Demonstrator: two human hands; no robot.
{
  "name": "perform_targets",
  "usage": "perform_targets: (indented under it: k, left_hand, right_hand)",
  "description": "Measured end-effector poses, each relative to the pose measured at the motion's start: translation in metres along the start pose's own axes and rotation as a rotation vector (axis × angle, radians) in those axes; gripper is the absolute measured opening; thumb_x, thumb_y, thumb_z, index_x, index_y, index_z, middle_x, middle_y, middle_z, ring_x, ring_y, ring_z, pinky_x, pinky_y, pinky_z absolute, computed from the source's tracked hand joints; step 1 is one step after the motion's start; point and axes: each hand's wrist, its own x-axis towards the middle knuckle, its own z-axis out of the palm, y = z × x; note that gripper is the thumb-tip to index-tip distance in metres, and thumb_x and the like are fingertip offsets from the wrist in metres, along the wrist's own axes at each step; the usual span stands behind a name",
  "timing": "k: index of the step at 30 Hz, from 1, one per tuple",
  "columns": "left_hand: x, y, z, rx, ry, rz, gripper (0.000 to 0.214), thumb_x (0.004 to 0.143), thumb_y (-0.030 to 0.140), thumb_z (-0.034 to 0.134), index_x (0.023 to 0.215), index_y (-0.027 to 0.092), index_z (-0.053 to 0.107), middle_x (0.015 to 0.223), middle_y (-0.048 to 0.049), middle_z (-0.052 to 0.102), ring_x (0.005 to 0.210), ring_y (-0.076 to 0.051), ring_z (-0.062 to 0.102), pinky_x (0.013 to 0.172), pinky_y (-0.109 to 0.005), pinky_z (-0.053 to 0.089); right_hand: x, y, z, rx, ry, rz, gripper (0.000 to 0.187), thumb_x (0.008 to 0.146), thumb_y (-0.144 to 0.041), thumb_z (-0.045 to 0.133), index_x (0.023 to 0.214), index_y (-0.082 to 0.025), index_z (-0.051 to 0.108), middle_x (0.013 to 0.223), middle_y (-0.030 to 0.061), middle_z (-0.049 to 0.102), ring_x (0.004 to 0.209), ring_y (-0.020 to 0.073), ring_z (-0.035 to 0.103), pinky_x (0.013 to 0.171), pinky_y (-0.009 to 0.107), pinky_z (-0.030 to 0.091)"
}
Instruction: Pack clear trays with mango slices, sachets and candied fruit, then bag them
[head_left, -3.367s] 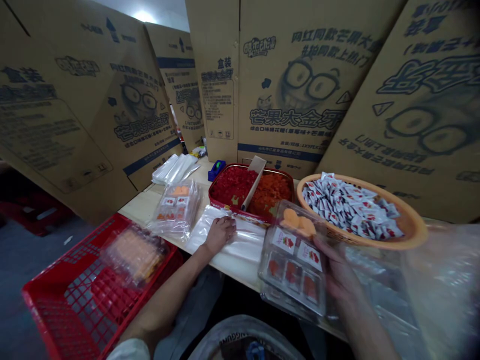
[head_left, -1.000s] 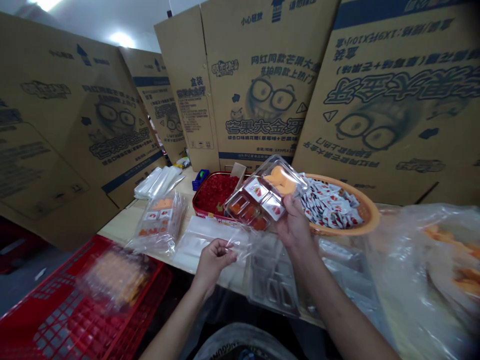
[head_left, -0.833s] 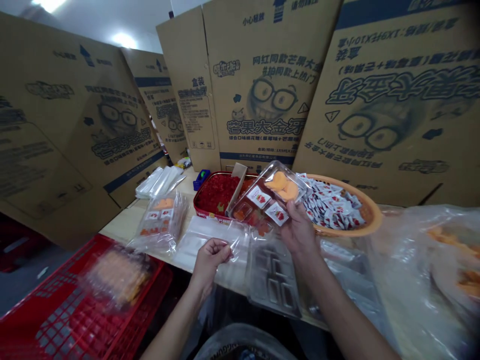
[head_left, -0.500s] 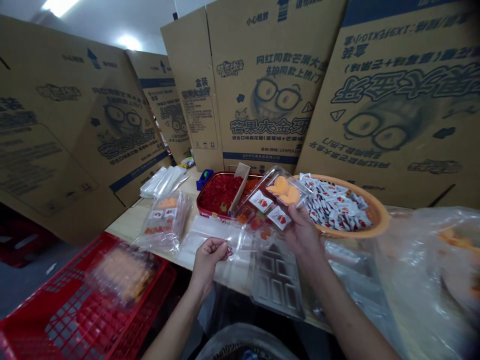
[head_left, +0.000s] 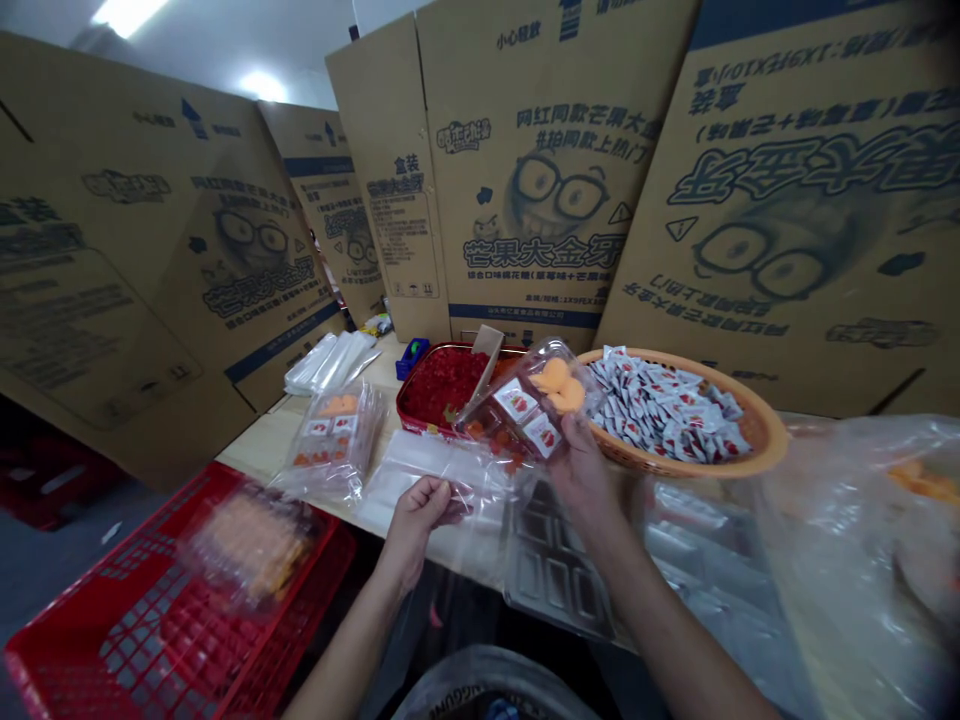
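Cardboard cartons (head_left: 525,190) stood along the far edge of the worktop (head_left: 259,445). Right hand (head_left: 581,475) clamped a clear blister tray (head_left: 529,405) of orange sweets, held up between the red tin (head_left: 403,395) and orange basket (head_left: 772,450); left hand (head_left: 411,525) pinched a clear plastic bag (head_left: 472,490), hands apart.

The clear tray (head_left: 517,405) hides most of the red tray's (head_left: 401,400) right compartment. The left hand (head_left: 411,525) covers where it pinches the clear film (head_left: 442,465). The plastic bag (head_left: 847,540) runs off the right edge, its orange contents (head_left: 922,485) blurred. The pack (head_left: 247,545) in the red crate (head_left: 67,640) is blurred; print on each sachet (head_left: 660,415) is too small to read.
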Motion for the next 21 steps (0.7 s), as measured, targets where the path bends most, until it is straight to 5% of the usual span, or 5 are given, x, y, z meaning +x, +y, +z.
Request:
perform_targets:
  k: [5,10,14,21]
  left_hand:
    - [0.0,0.001,-0.004,-0.038,0.081,0.017,0.028,0.068,0.04,0.066,0.074,0.014,0.057,0.082,-0.0049,0.068,0.069,-0.015,0.064,0.065,-0.024,0.045]
    - [0.001,0.01,-0.003,0.021,-0.024,-0.034,0.044,0.062,0.036,0.072,0.098,0.016,0.057,0.087,-0.0064,0.068,0.067,-0.016,0.064,0.062,-0.024,0.045]
    - [0.006,0.02,-0.004,0.032,0.0,-0.053,0.035,0.063,0.035,0.072,0.088,0.013,0.062,0.079,-0.0055,0.067,0.064,-0.013,0.061,0.058,-0.021,0.045]
    - [0.01,0.03,-0.008,-0.236,0.012,-0.029,0.027,0.063,0.025,0.073,0.085,0.014,0.06,0.072,-0.0013,0.065,0.06,-0.011,0.06,0.06,-0.023,0.047]
  right_hand:
    - [-0.004,-0.001,-0.008,-0.087,0.006,0.133,0.025,0.06,-0.019,0.073,0.081,-0.025,0.06,0.08,-0.009,0.066,0.072,0.0092,0.061,0.07,0.021,0.051]
    - [-0.014,-0.003,0.008,-0.194,-0.02,0.177,0.029,0.055,-0.021,0.076,0.079,-0.023,0.06,0.079,-0.006,0.066,0.072,0.0124,0.061,0.072,0.026,0.05]
    - [-0.023,-0.002,0.019,-0.311,-0.056,0.229,0.031,0.057,-0.027,0.076,0.081,-0.021,0.057,0.083,-0.0021,0.067,0.075,0.0147,0.061,0.072,0.029,0.048]
    - [-0.034,0.0,0.023,-0.677,-0.356,0.298,0.026,0.063,-0.032,0.07,0.08,-0.019,0.056,0.083,0.0004,0.063,0.077,0.0157,0.058,0.07,0.029,0.045]
